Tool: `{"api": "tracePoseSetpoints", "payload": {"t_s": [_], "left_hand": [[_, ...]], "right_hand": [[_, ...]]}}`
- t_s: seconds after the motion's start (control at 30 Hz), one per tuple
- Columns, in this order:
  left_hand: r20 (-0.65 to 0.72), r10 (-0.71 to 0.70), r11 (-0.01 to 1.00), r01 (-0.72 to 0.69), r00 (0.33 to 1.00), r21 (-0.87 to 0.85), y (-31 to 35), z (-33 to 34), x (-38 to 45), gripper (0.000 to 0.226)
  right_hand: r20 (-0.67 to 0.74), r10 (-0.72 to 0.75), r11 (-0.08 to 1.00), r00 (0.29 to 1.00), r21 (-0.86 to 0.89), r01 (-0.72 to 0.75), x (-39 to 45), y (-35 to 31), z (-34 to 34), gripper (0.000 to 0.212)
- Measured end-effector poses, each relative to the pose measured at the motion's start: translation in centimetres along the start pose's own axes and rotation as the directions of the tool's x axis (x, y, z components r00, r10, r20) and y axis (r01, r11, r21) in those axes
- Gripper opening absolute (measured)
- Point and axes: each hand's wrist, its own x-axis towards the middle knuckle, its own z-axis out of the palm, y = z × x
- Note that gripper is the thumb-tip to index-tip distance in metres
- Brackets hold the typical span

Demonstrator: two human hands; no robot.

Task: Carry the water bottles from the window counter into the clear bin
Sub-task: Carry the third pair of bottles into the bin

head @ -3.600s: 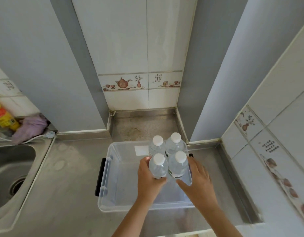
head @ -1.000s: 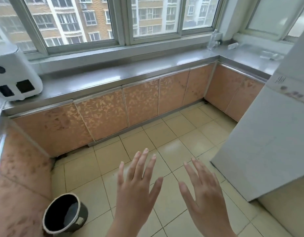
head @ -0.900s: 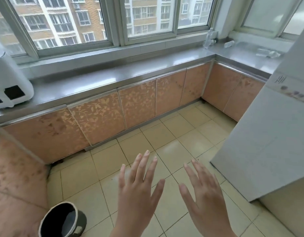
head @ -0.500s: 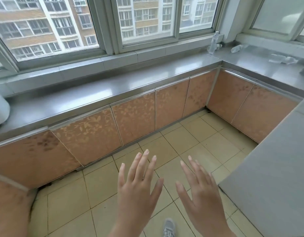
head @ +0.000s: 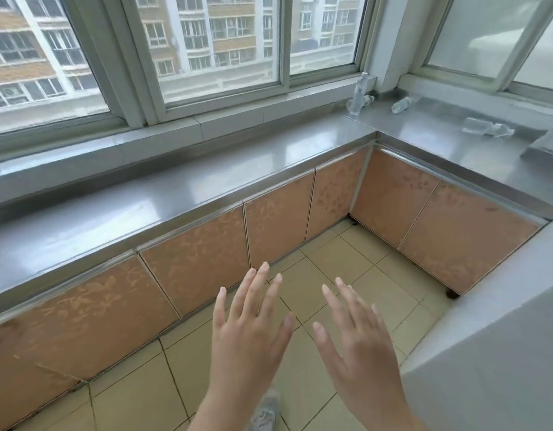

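Change: since 3.6 s ago both hands have let go of the four-bottle cluster set in the clear bin; the view has swung to the window side, and the white appliance at far left is gone from frame.
Left hand [head: 248,331]: released, fingers straight and spread, over the floor tiles [head: 138,384].
Right hand [head: 357,340]: released, fingers spread, holding nothing.
Tabletop [head: 182,194]: steel, running under the window to the far right corner.
Water bottles: one upright [head: 360,92] in the far corner; one lying [head: 401,104] just right of it; another lying [head: 487,129] farther right.
Clear bin: out of view.
Meaning: likely a return trip; three bottles remain to carry.
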Motion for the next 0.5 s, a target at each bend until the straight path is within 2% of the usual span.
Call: {"api": "tracePoseSetpoints", "payload": {"t_s": [0.2,0.37,0.5], "left_hand": [[0.029,0.085,0.995,-0.084,0.996,-0.063,-0.7,7.4,12.0,0.054],[0.002,0.17,0.977,-0.169,0.985,-0.132,-0.6,11.7,21.8,0.055],[0.056,0.259,0.96,-0.25,0.964,-0.13,0.6,15.2,29.2,0.054]], "right_hand": [[-0.031,0.119,0.992,0.992,-0.049,-0.12,10.8,5.2,2.0,0.06],[-0.084,0.183,0.979,0.979,-0.078,-0.19,19.3,8.3,2.0,0.06],[-0.132,0.259,0.956,0.957,-0.104,-0.273,25.4,11.6,1.7,0.057]]}}
